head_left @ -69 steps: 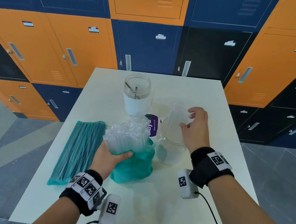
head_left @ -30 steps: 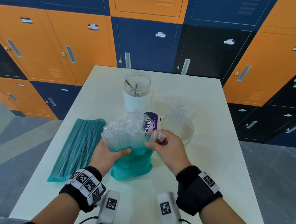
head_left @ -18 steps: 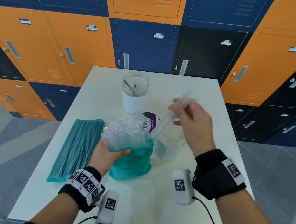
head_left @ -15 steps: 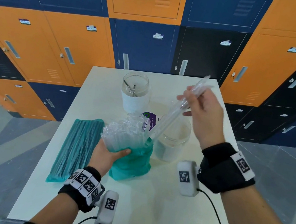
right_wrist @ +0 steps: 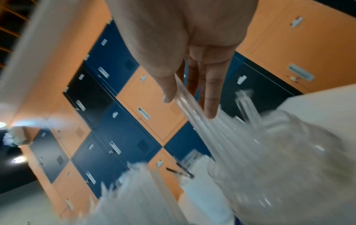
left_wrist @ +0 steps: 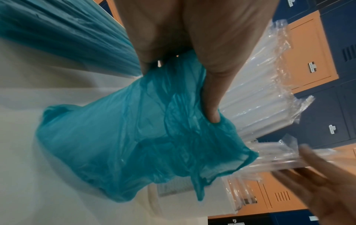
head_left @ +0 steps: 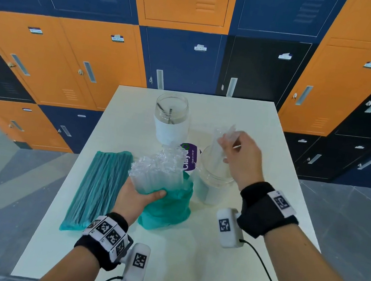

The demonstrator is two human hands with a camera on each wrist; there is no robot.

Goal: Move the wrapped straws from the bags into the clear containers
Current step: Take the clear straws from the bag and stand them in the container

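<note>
Orange, blue and black lockers [head_left: 180,61] stand behind the white table [head_left: 185,257] you are working at. Your left hand [head_left: 137,199] grips the open teal bag [head_left: 169,207] near the middle of the table, thumb across its front and fingers [left_wrist: 210,97] curled round the crumpled plastic, with the bundle of wrapped straws [head_left: 156,172] sticking up out of its mouth. Your right hand [head_left: 241,160] is over the near clear container [head_left: 213,183], which stands just to the right of the bag; thumb and fingers [right_wrist: 210,97] are narrowed on a few wrapped straws in hand [head_left: 225,138] whose lower ends reach down into that container, and motion blur hides exactly how many you hold. Behind the bag, toward the far edge, the far clear container [head_left: 170,121] with a white band holds a couple of dark sticks. A purple-labelled pack [head_left: 189,156] lies between the two containers, partly hidden by the bag. Along the left edge of the table a second teal bag [head_left: 99,189] of straws lies flat and closed. Both wrists carry black bands with tag markers and a small white camera.
</note>
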